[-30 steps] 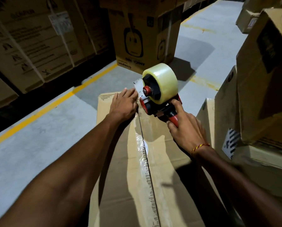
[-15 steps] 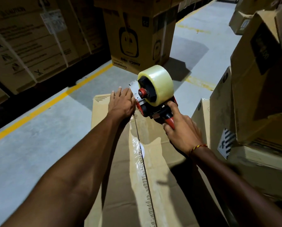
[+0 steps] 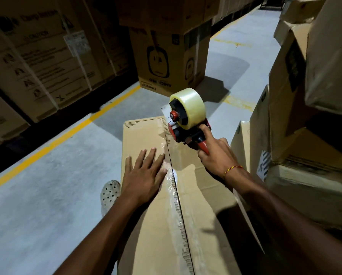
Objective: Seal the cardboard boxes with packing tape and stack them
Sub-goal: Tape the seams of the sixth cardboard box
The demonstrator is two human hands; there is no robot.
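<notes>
Left hand (image 3: 146, 175) has slid back from the far edge toward mid-box and now lies flat, fingers straight, pressing the tape (image 3: 171, 175) beside the centre seam; dispenser is at the far edge. Right hand (image 3: 215, 155) clenches the red handle of the tape dispenser (image 3: 186, 120), nose on the far end of the cardboard box (image 3: 146, 225), which sits on the floor (image 3: 47, 195). To finish well: probably tilt to cut at the edge, then rub the strip down flat.

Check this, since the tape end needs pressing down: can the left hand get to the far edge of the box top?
Probably yes. The left hand lies flat on the box, with bare cardboard ahead; the tape dispenser sits right of the seam.
</notes>
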